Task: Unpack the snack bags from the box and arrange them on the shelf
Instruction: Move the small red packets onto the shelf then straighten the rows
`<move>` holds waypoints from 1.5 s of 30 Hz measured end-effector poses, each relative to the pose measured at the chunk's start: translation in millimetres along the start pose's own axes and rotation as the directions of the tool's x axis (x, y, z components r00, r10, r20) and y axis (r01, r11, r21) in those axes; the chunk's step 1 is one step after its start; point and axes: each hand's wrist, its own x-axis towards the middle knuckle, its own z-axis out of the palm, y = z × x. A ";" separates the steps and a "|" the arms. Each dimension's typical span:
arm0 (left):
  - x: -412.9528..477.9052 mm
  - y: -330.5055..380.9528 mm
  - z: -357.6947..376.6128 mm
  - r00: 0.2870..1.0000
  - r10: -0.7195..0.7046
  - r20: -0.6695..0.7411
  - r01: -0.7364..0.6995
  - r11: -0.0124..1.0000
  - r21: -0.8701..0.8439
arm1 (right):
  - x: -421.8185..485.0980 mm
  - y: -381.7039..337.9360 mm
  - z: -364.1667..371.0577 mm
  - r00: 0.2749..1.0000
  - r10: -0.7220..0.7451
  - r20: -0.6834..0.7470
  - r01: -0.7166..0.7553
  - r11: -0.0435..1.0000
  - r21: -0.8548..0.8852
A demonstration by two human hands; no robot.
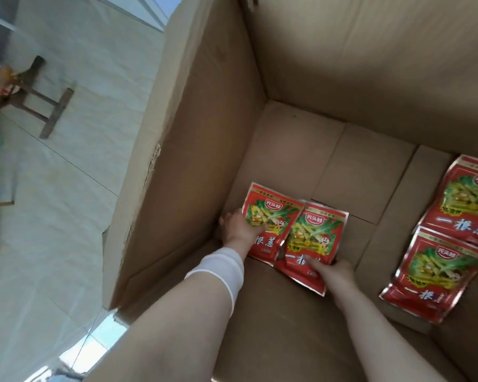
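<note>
Four snack bags remain, all lying flat on the floor of the box (204,133).

- Item 1: first bag (273,213), in the box's near-left corner. The left hand (239,226) grips it by its left edge, with the fingers tucked against the box wall.
- Item 2: second bag (319,230), just beside the first and overlapping its edge. The right hand (333,272) pinches its near end, a digit lying on the printed face. The digits beneath are hidden.
- Items 3 and 4: third bag (464,199) and fourth bag (431,274), on the right side of the box floor. They touch each other, lie well apart from the held pair, and are untouched.

Step in hand: taking bags out, nearly at the end of the stock.

Next move, by judgement: lift both bags up past the tall box walls and carry them to the shelf, which is out of view.

Pose: both arms reach straight down into the box, the left one deeper into the corner.
</note>
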 end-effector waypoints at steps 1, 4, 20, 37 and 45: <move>-3.6 0.6 -2.5 0.998 0.009 0.055 -0.005 0.998 -0.070 | -3.3 -0.5 -4.2 1.000 -0.005 0.018 0.004 0.999 0.036; -21.1 8.3 -12.3 0.973 0.099 0.207 -0.054 0.976 -0.213 | -15.3 -3.4 -21.3 0.997 -0.077 0.022 0.074 0.992 0.099; -231.3 87.7 -139.0 0.773 0.628 0.092 -0.440 0.635 -0.635 | -224.6 25.4 -134.6 0.886 -0.405 -0.228 0.463 0.735 0.495; -547.5 -5.6 -91.9 -0.004 0.978 0.209 -0.767 0.131 -0.628 | -471.3 315.6 -69.0 0.514 0.020 -0.858 0.829 0.245 0.503; -701.9 -178.5 13.9 -0.429 0.821 0.378 -0.735 -0.074 -0.674 | -553.2 542.2 7.9 0.348 0.310 -0.885 0.894 0.175 0.413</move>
